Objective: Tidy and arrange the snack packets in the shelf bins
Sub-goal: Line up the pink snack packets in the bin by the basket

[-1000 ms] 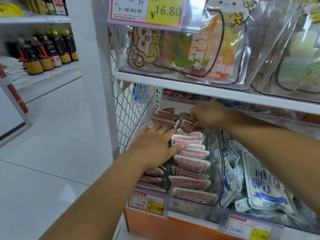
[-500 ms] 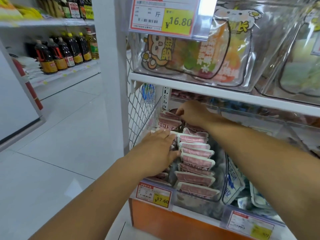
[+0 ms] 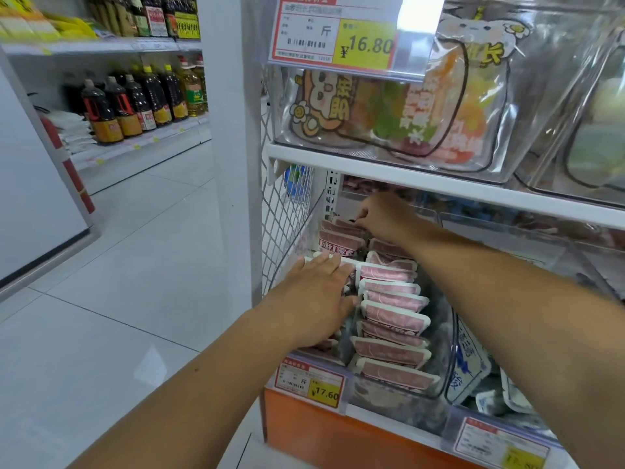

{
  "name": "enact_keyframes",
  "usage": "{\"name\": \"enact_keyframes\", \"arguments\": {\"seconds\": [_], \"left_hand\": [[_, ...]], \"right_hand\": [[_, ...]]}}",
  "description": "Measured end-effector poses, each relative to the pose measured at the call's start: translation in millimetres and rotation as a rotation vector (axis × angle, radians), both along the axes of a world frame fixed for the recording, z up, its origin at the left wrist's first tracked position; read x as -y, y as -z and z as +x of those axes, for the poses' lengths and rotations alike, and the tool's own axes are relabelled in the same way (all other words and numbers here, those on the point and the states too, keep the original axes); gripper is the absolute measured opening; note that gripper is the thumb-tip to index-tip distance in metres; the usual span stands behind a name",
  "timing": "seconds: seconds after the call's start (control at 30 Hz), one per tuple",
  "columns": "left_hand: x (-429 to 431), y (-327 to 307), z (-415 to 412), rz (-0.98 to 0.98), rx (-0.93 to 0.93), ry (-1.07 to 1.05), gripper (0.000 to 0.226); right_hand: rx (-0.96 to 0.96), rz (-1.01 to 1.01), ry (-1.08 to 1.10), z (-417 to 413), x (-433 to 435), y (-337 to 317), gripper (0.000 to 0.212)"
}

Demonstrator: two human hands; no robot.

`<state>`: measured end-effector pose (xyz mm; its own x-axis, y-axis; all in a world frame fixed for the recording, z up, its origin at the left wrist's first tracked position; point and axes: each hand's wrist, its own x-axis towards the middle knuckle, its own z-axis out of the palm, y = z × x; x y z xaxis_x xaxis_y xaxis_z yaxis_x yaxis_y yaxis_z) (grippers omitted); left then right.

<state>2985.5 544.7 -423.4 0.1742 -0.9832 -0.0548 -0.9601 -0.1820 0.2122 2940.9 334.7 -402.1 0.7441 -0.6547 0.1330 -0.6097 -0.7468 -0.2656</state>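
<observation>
The pink snack packets (image 3: 392, 314) sit in a clear plastic bin (image 3: 443, 336) on the lower shelf, stacked in two rows that run from the near lip to the far wall. The right row is fairly neat, each packet overlapping the next like roof tiles. The left row lies mostly under my left hand (image 3: 318, 299), which rests flat on it, fingers stretched out and together, gripping nothing, just pressing the stack down.

My right hand (image 3: 382, 216) reaches to the far end of the bin, just beneath the upper shelf (image 3: 439, 182). Its fingers look curled onto the far packets (image 3: 341, 231), but whether they pinch one or merely nudge it I cannot tell; the tips are hidden.

I judge these packets light, thin and soft, sealed film with a glossy, slippery skin, likely to slide over one another if pushed at an angle. The white sealed borders look stiffer than the filled middle, so I would take hold there, thumb on top and fingers beneath, and squeeze lightly. Flat pressure holds a row; an edge pinch lifts one. In the next bin to the right lie blue-and-white packets (image 3: 468, 367), loosely heaped.
</observation>
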Motion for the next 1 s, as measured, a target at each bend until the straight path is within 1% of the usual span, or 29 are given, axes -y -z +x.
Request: {"name": "enact_keyframes", "arguments": {"seconds": [0.1, 0.23, 0.3, 0.4, 0.47, 0.57, 0.6, 0.67, 0.73, 0.8, 0.87, 0.93, 1.0], "left_hand": [[0, -1, 0, 0.002, 0.002, -0.002, 0.062], [-2, 1, -1, -0.032, 0.005, 0.002, 0.063], [-7, -2, -2, -0.055, -0.016, 0.012, 0.063], [-25, -10, -6, -0.072, -0.043, 0.024, 0.061], [-41, -14, -9, -0.048, -0.031, 0.036, 0.059], [-61, -15, -14, -0.027, -0.025, 0.042, 0.057], [-65, -14, -15, -0.029, -0.017, 0.045, 0.057], [-69, -8, -16, -0.032, 0.019, 0.047, 0.057], [-70, -3, -15, -0.039, 0.042, 0.043, 0.057], [-72, -1, -15, -0.044, 0.042, 0.044, 0.057], [-73, -3, -16, -0.058, 0.023, 0.051, 0.057], [-72, -5, -16, -0.094, 0.007, 0.044, 0.057], [-62, -6, -16, -0.141, 0.004, 0.036, 0.057]], "right_hand": [[0.02, 0.024, 0.0, -3, 0, 0, 0.018], [0.041, 0.115, -0.082, -25, -18, -23, 0.033], [0.0, 0.13, -0.139, -38, -30, -30, 0.029], [-0.14, 0.109, -0.2, -44, -50, -25, 0.024], [-0.158, 0.074, -0.183, -40, -52, -20, 0.021], [-0.188, 0.075, -0.148, -29, -51, -15, 0.007], [-0.189, 0.043, -0.141, -25, -52, -13, 0.006], [-0.156, -0.031, -0.116, -16, -55, -8, 0.01], [-0.125, -0.05, -0.106, -12, -54, -3, 0.007], [-0.127, 0.017, -0.144, -17, -50, -7, 0.006], [-0.131, 0.105, -0.174, -36, -50, -24, 0.01], [-0.156, 0.138, -0.18, -61, -53, -42, 0.014], [-0.238, 0.132, -0.204, -82, -58, -48, 0.016]]}}
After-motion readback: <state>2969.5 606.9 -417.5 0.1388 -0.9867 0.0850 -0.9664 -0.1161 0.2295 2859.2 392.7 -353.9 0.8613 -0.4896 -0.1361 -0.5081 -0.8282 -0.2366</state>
